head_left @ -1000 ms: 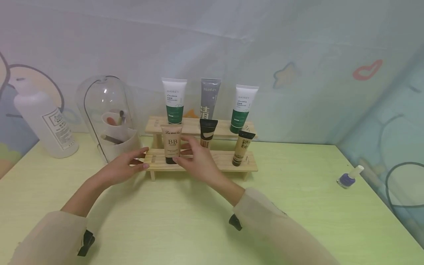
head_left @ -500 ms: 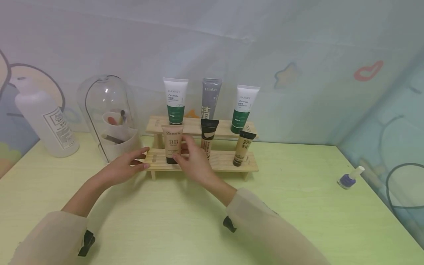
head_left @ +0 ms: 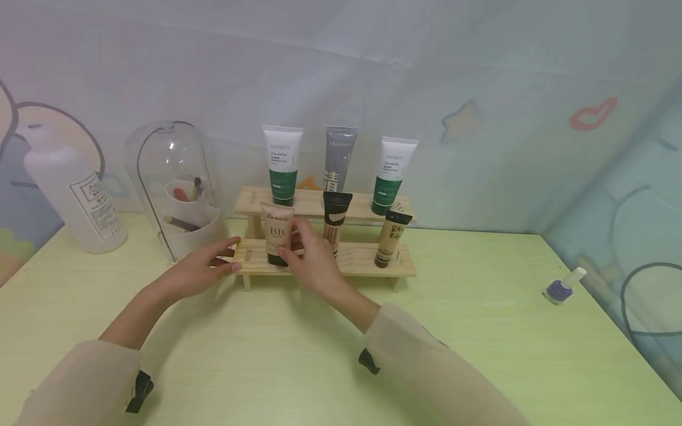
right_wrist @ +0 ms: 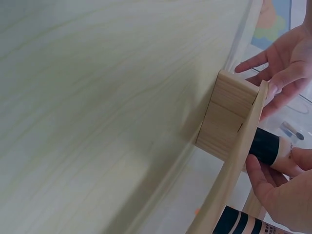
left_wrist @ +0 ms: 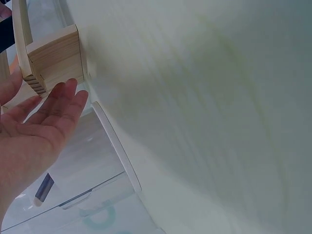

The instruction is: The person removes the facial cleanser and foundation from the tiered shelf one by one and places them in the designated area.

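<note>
- The right hand [head_left: 311, 260] is gripping the beige tube [head_left: 278, 232], with the thumb in front of the black cap and the fingers curled round behind it.
- The beige tube is standing cap-down at the left end of the lower step of the wooden rack [head_left: 367, 260], and it is leaning a little to one side.
- In the right wrist view the right hand [right_wrist: 280, 192] is pinching the same tube [right_wrist: 271, 147] just above the lower board of the rack [right_wrist: 229, 122].
- The left hand [head_left: 199, 269] is lying open, its fingers straight and resting against the left end of the rack's lower step.
- In the left wrist view the left hand [left_wrist: 34, 131] is showing its open palm, with the fingertips [left_wrist: 68, 90] just beside the rack's end block [left_wrist: 53, 61].
- A black-capped tube [head_left: 333, 220] is standing in the middle of the lower step, just beside the right hand's fingers.
- A gold tube [head_left: 390, 238] is leaning at the right end of the lower step.
- Two green-and-white tubes [head_left: 282, 160] and a grey tube [head_left: 339, 157] are standing on the upper step.
- A clear dome [head_left: 170, 183] with brushes inside is sitting left of the rack, near the left hand.
- A white bottle [head_left: 74, 189] is standing at the far left of the table [head_left: 479, 331].
- A nail polish bottle [head_left: 562, 286] is lying well apart at the right.
</note>
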Demonstrator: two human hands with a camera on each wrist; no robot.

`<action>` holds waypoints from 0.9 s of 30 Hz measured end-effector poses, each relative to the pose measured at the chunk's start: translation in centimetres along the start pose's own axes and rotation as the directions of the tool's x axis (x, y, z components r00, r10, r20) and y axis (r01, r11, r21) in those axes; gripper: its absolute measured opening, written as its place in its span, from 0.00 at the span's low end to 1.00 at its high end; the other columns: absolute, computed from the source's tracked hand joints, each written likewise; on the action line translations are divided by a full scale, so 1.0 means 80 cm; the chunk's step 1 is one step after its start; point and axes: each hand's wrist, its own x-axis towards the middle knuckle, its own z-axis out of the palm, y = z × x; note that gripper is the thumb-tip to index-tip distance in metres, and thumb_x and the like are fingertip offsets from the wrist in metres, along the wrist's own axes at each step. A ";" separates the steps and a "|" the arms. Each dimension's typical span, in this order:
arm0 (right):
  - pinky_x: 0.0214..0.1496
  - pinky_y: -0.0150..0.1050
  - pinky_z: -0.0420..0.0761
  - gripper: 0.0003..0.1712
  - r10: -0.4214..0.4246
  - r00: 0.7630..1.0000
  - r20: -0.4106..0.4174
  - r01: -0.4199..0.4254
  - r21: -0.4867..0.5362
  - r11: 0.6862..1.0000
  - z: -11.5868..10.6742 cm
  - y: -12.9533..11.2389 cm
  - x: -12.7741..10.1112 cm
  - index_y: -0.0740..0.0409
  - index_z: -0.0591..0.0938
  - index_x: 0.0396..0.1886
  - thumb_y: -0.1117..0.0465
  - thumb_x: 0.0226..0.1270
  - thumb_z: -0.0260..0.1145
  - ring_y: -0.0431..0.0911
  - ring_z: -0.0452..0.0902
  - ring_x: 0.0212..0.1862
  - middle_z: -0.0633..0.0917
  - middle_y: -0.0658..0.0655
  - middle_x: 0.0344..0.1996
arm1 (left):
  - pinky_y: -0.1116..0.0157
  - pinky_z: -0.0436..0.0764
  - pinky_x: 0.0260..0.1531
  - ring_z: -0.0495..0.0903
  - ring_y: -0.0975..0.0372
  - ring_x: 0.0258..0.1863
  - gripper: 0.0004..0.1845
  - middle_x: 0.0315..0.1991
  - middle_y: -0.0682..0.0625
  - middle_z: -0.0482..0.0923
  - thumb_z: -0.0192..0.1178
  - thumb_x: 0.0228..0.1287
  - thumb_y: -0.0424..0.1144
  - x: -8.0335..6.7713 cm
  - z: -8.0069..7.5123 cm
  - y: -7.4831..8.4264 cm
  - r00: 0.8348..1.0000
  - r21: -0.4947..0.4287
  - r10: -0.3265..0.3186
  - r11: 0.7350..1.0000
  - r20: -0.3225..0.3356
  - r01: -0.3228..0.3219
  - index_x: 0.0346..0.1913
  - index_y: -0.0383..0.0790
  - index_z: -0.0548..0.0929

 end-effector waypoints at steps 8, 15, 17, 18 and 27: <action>0.41 0.31 0.77 0.18 -0.038 0.999 0.019 0.038 0.008 0.999 -0.002 0.003 -0.004 0.62 0.69 0.50 0.68 0.62 0.62 0.49 0.79 0.43 0.81 0.61 0.43 | 0.47 0.70 0.49 0.66 0.37 0.55 0.31 0.58 0.24 0.62 0.51 0.68 0.37 0.002 0.001 -0.002 1.000 -0.005 -0.023 1.000 0.009 0.023 0.66 0.22 0.53; 0.41 0.30 0.77 0.17 -0.069 0.997 0.045 0.069 0.006 0.998 -0.009 0.002 -0.010 0.63 0.69 0.48 0.69 0.61 0.62 0.49 0.78 0.42 0.80 0.62 0.40 | 0.46 0.69 0.50 0.63 0.36 0.57 0.31 0.58 0.23 0.61 0.51 0.68 0.36 0.003 0.001 -0.002 0.999 -0.013 -0.031 0.999 0.011 0.031 0.67 0.24 0.52; 0.41 0.30 0.77 0.17 -0.065 0.996 0.057 0.064 0.011 0.998 -0.011 0.002 -0.012 0.63 0.69 0.48 0.69 0.61 0.62 0.49 0.78 0.42 0.80 0.61 0.40 | 0.46 0.69 0.50 0.63 0.36 0.57 0.31 0.58 0.24 0.60 0.51 0.68 0.36 0.003 0.001 -0.002 0.999 -0.014 -0.035 0.999 0.013 0.035 0.67 0.24 0.52; 0.41 0.30 0.77 0.17 -0.059 0.996 0.064 0.058 0.015 0.998 -0.012 0.002 -0.013 0.62 0.69 0.49 0.69 0.61 0.62 0.49 0.78 0.42 0.80 0.61 0.40 | 0.46 0.69 0.50 0.63 0.36 0.57 0.31 0.58 0.23 0.60 0.51 0.68 0.36 0.003 0.001 -0.003 0.999 -0.014 -0.033 0.999 0.014 0.033 0.67 0.24 0.52; 0.41 0.31 0.76 0.17 -0.067 0.988 0.138 0.056 0.083 0.995 -0.024 0.004 -0.026 0.64 0.70 0.46 0.70 0.59 0.64 0.48 0.77 0.40 0.79 0.60 0.40 | 0.46 0.70 0.49 0.64 0.36 0.56 0.31 0.58 0.24 0.60 0.51 0.68 0.36 0.002 0.002 -0.003 1.000 -0.019 -0.013 1.000 0.009 0.013 0.66 0.23 0.51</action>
